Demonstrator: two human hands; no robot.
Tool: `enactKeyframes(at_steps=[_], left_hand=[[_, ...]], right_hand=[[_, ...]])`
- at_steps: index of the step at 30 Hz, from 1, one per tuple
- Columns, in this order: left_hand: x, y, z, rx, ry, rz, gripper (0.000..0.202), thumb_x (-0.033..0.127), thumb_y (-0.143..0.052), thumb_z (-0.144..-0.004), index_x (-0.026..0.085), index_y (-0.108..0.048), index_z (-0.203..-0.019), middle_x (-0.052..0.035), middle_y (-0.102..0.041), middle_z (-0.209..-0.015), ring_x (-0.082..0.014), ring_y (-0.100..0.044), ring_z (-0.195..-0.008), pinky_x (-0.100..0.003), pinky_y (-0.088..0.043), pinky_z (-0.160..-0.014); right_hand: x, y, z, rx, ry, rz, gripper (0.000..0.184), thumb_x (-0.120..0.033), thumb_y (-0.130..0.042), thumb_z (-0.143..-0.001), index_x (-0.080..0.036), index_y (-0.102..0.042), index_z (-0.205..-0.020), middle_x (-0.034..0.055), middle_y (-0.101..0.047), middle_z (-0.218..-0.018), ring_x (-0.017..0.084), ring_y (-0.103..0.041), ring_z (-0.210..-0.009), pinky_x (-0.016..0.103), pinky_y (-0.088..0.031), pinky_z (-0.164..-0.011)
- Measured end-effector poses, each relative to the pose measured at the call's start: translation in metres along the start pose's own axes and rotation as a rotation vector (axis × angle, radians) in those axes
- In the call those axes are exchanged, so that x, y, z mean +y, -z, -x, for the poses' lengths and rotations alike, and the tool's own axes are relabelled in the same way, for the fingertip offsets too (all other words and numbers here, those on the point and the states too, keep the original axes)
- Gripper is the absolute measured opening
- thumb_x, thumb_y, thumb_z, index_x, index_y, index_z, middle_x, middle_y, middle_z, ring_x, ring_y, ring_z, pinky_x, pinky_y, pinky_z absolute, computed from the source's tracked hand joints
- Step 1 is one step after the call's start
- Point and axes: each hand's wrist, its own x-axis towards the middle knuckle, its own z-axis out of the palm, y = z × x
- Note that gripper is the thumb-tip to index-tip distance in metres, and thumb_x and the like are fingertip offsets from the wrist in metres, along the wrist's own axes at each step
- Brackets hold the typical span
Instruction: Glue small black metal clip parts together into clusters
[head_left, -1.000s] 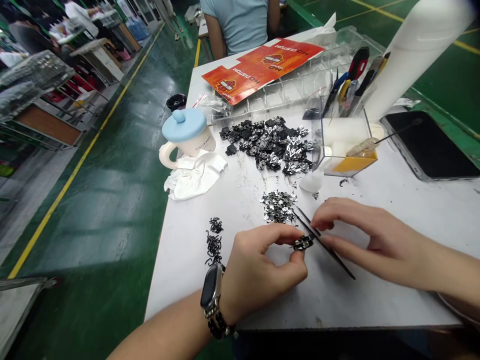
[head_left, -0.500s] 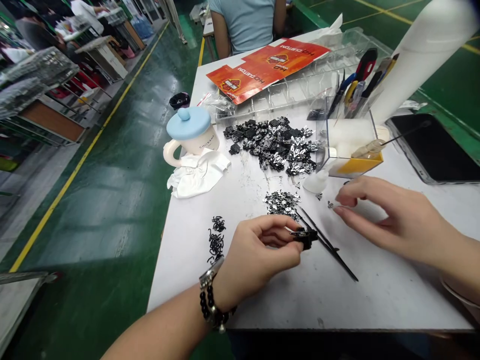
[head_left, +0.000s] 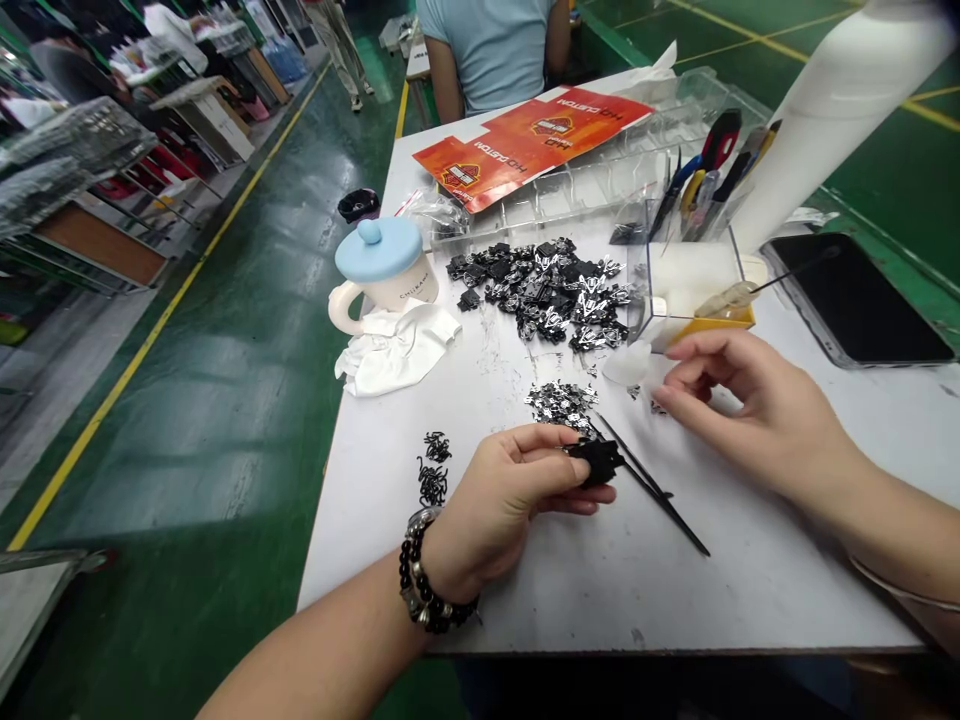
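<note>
My left hand (head_left: 517, 490) pinches a small black plastic part (head_left: 595, 462) between thumb and fingers, its flat side facing up. A pair of black tweezers (head_left: 660, 490) lies on the table just right of that part. Beyond the left hand is a pile of small shiny metal pieces (head_left: 561, 402). My right hand (head_left: 742, 400) hovers at the right, thumb and index finger apart with nothing visible between them. By its thumb tip are a tiny metal piece (head_left: 658, 407) and a translucent white object (head_left: 627, 364).
A heap of black parts with metal clips (head_left: 544, 290) lies mid-table, and small black curved pieces (head_left: 433, 480) sit at the left. Around them are a lidded mug (head_left: 397, 285), a white cloth (head_left: 397, 350), a clear tool box (head_left: 697, 280), a phone (head_left: 862, 295) and a clear tray (head_left: 570, 190).
My left hand has turned the black part so its flat face shows. The right hand has shifted slightly left and up, its fingertips nearer the translucent white object.
</note>
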Motion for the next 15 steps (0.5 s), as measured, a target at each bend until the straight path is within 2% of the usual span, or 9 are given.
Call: enactKeyframes(at_steps=[3, 6, 12, 13, 15], left_hand=[[-0.001, 0.0, -0.001, 0.003, -0.002, -0.021, 0.034, 0.017, -0.08, -0.061, 0.013, -0.06, -0.088, -0.0048, -0.072, -0.07, -0.0174, -0.071, -0.063, -0.022, -0.053, -0.058], [-0.002, -0.001, -0.001, 0.015, 0.0, -0.054, 0.033, 0.016, -0.079, -0.061, 0.012, -0.059, -0.086, -0.0048, -0.072, -0.068, -0.0167, -0.071, -0.061, -0.021, -0.054, -0.057], [-0.005, -0.004, 0.001, 0.024, 0.023, -0.112, 0.031, 0.015, -0.077, -0.061, 0.012, -0.059, -0.086, -0.003, -0.071, -0.065, -0.0157, -0.07, -0.059, -0.021, -0.054, -0.056], [-0.005, -0.004, 0.001, 0.025, 0.038, -0.116, 0.031, 0.015, -0.077, -0.061, 0.012, -0.059, -0.086, -0.0032, -0.071, -0.066, -0.0156, -0.07, -0.059, -0.021, -0.054, -0.056], [-0.006, -0.006, 0.002, 0.036, 0.087, -0.115, 0.031, 0.014, -0.076, -0.061, 0.012, -0.059, -0.086, -0.0034, -0.071, -0.067, -0.0155, -0.07, -0.059, -0.021, -0.054, -0.056]], right_hand=[[0.003, -0.003, -0.005, 0.025, -0.062, 0.073, 0.039, -0.038, -0.062, -0.083, -0.021, -0.048, -0.115, -0.0004, -0.06, -0.068, 0.015, -0.055, -0.058, 0.029, -0.043, -0.057], [0.007, -0.009, -0.01, 0.052, -0.094, 0.196, 0.045, -0.047, -0.065, -0.078, -0.021, -0.054, -0.113, -0.0012, -0.062, -0.064, 0.016, -0.057, -0.055, 0.03, -0.042, -0.058], [0.009, -0.016, -0.02, 0.057, -0.135, 0.316, 0.033, -0.049, -0.066, -0.076, -0.02, -0.063, -0.092, -0.0009, -0.056, -0.056, 0.017, -0.052, -0.052, 0.03, -0.034, -0.053], [0.007, -0.015, -0.02, 0.051, -0.128, 0.307, 0.03, -0.048, -0.066, -0.077, -0.02, -0.062, -0.087, -0.0016, -0.054, -0.055, 0.016, -0.05, -0.051, 0.03, -0.033, -0.053], [0.0, -0.013, -0.018, 0.068, -0.133, 0.139, 0.027, -0.044, -0.07, -0.075, -0.02, -0.057, -0.075, -0.0028, -0.051, -0.055, 0.013, -0.045, -0.051, 0.029, -0.033, -0.053]])
